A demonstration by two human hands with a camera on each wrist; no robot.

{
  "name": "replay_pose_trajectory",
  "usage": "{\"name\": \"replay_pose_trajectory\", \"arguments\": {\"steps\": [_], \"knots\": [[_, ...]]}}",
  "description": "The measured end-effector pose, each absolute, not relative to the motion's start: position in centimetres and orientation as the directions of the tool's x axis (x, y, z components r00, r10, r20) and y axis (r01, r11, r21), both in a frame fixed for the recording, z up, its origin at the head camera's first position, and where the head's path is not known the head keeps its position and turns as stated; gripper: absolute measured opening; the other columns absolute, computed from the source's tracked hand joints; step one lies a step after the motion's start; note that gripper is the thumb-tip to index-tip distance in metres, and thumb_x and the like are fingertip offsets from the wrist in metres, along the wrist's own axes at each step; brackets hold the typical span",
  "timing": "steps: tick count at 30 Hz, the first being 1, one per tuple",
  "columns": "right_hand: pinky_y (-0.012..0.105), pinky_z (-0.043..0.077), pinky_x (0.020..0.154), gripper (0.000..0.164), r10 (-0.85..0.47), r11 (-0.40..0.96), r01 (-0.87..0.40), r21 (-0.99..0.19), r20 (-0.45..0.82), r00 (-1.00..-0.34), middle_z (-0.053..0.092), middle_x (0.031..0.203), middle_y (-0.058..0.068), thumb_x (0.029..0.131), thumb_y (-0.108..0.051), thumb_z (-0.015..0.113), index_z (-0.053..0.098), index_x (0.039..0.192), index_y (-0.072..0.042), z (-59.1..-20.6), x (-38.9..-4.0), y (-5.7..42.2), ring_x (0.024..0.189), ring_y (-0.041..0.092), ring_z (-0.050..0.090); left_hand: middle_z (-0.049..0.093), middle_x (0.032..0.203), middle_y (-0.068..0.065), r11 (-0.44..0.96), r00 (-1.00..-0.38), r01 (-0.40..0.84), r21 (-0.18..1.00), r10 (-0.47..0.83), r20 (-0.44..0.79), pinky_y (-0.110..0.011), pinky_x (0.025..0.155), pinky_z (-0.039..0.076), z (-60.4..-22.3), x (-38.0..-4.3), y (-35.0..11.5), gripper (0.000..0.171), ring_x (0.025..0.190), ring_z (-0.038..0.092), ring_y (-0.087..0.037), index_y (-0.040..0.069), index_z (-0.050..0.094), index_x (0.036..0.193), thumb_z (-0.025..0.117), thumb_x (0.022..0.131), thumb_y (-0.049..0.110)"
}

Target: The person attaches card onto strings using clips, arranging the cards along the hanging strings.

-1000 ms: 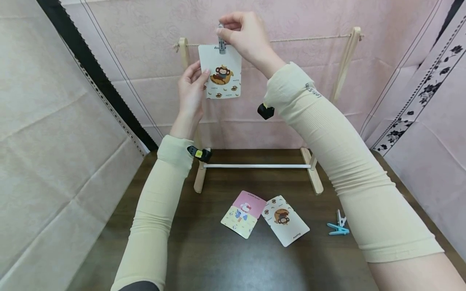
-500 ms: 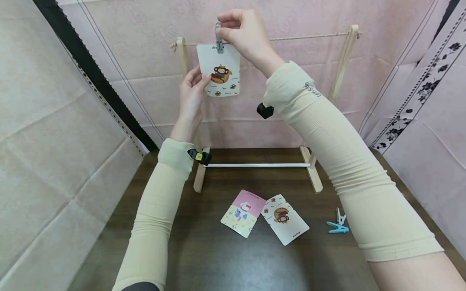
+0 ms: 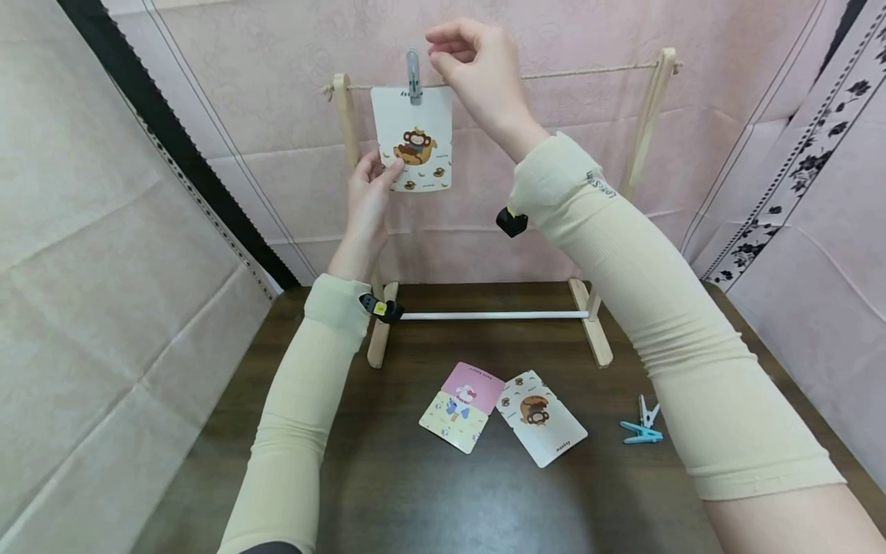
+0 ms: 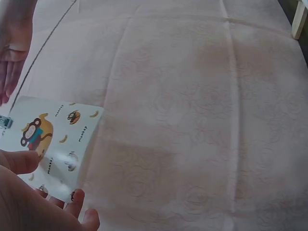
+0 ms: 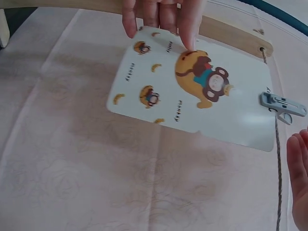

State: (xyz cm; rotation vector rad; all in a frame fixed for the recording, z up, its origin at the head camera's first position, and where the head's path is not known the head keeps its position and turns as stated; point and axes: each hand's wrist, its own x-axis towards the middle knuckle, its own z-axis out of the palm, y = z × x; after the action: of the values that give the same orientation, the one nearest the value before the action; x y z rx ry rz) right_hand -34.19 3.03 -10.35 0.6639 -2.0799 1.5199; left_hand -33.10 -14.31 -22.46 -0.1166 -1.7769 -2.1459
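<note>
A white card with a monkey on a banana (image 3: 422, 123) hangs from the rope (image 3: 588, 71), its top edge in a grey clothespin (image 3: 414, 75). My left hand (image 3: 370, 196) pinches the card's lower left edge, thumb on the front and fingers behind, as the right wrist view also shows. Just right of the clothespin, my right hand (image 3: 481, 77) is off it and holds nothing. Its fingers are loosely bent in the head view; the left wrist view shows that hand (image 4: 12, 57) beside the rope, apart from the clothespin (image 4: 5, 121).
The rope runs between two wooden posts (image 3: 647, 127), joined low by a white bar (image 3: 491, 315). On the dark table (image 3: 443, 508) lie a pink and yellow card (image 3: 462, 408) and another monkey card (image 3: 543, 419). Clothespins (image 3: 644, 427) lie to the right.
My right hand has let go of the grey clothespin and moved a little right. My left hand has slid slightly lower along the card, which stays on the rope.
</note>
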Motion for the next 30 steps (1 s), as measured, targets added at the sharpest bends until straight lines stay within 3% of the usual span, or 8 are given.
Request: {"name": "replay_pose_trajectory", "arguments": {"steps": [4,6,11,13,16,21,30], "knots": [[0.020,0.048,0.085,0.022,-0.092,0.282,-0.656,-0.700,0.661,-0.745,0.071,0.106,0.004,0.097,-0.007,0.064,0.072,0.117,-0.004,-11.2,-34.0,3.5,0.092,0.010,0.062,0.053,0.142,-0.007,-0.126,-0.946,0.284,0.950,-0.199,0.256,-0.021,0.105,0.036,-23.3,-33.1,-14.4,0.047,0.131,0.046,-0.014,0.003,0.054,0.140,0.067,0.097,0.013],[0.020,0.048,0.085,0.021,-0.096,0.296,-0.668,-0.683,0.675,-0.732,0.071,0.104,0.003,0.096,-0.006,0.063,0.073,0.115,-0.004,-11.6,-33.8,3.8,0.090,0.010,0.061,0.052,0.144,-0.006,-0.127,-0.950,0.274,0.953,-0.188,0.248,-0.023,0.108,0.034,-23.7,-33.1,-14.4,0.047,0.131,0.046,-0.013,0.003,0.053,0.140,0.068,0.097,0.014],[0.020,0.048,0.086,0.020,-0.114,0.322,-0.694,-0.644,0.701,-0.704,0.072,0.105,0.006,0.097,-0.006,0.063,0.073,0.114,-0.002,-12.5,-33.5,4.4,0.091,0.011,0.061,0.062,0.117,-0.004,-0.185,-0.960,0.254,0.949,-0.169,0.223,-0.030,0.097,0.042,-24.7,-33.1,-14.4,0.041,0.107,0.056,-0.014,0.002,0.055,0.136,0.067,0.098,0.012],[0.021,0.048,0.086,0.020,-0.115,0.322,-0.696,-0.642,0.703,-0.702,0.072,0.105,0.007,0.096,-0.005,0.063,0.073,0.113,-0.001,-12.8,-33.5,4.8,0.091,0.012,0.061,0.063,0.112,-0.002,-0.196,-0.966,0.231,0.953,-0.159,0.202,-0.031,0.095,0.042,-25.2,-33.1,-14.4,0.038,0.104,0.058,-0.015,0.004,0.056,0.133,0.067,0.098,0.013],[0.021,0.048,0.085,0.020,-0.115,0.319,-0.694,-0.646,0.700,-0.705,0.072,0.104,0.007,0.096,-0.005,0.063,0.073,0.113,-0.001,-13.5,-33.6,5.4,0.090,0.012,0.061,0.063,0.120,-0.009,-0.203,-0.975,0.203,0.958,-0.131,0.178,-0.036,0.100,0.043,-25.8,-33.0,-14.6,0.038,0.115,0.058,-0.023,0.003,0.053,0.133,0.066,0.098,0.013],[0.021,0.048,0.081,0.021,-0.121,0.323,-0.689,-0.649,0.694,-0.710,0.071,0.103,0.008,0.096,-0.005,0.064,0.073,0.113,0.000,-14.6,-33.7,6.6,0.089,0.011,0.060,0.055,0.140,-0.016,-0.189,-0.985,0.158,0.969,-0.103,0.140,-0.041,0.106,0.042,-26.8,-32.8,-14.6,0.054,0.128,0.054,-0.031,0.003,0.042,0.146,0.065,0.099,0.015],[0.022,0.047,0.080,0.021,-0.108,0.382,-0.670,-0.636,0.689,-0.716,0.072,0.103,0.008,0.095,-0.010,0.065,0.075,0.112,-0.004,-17.0,-33.3,9.7,0.091,0.011,0.061,0.053,0.143,-0.018,-0.131,-0.994,0.109,0.985,-0.038,0.105,-0.040,0.104,0.045,-28.3,-32.4,-14.4,0.058,0.107,0.060,-0.021,0.003,0.039,0.151,0.064,0.100,0.014]]}}
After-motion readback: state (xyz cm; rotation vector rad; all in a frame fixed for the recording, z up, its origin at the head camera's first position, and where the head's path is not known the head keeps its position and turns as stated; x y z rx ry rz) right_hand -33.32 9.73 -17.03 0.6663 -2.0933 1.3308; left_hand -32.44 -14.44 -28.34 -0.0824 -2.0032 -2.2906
